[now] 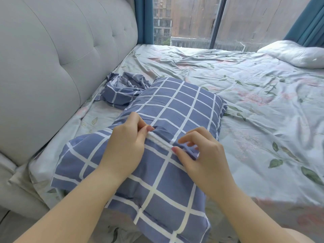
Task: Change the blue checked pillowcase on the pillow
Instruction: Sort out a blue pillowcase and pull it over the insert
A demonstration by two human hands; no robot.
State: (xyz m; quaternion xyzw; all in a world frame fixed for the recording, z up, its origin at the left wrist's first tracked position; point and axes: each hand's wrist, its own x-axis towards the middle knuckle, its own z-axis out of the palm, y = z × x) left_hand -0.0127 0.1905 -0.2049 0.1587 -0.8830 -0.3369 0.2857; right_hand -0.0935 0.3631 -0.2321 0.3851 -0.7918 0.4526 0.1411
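A pillow in a blue checked pillowcase [177, 109] lies lengthwise on the bed in front of me. Across its middle runs the case's overlap opening, where a white strip of the pillow [159, 142] shows. My left hand [126, 146] pinches the fabric edge at the left end of that opening. My right hand [201, 155] pinches the edge at the right end, thumb on the white strip. A second blue checked pillowcase [122, 90] lies crumpled beside the headboard, just behind the pillow.
The bed carries a pale floral sheet [254, 106]. A grey tufted headboard [61, 58] stands on the left. A white pillow or duvet [296, 55] lies at the far right corner by the window with blue curtains [308, 23].
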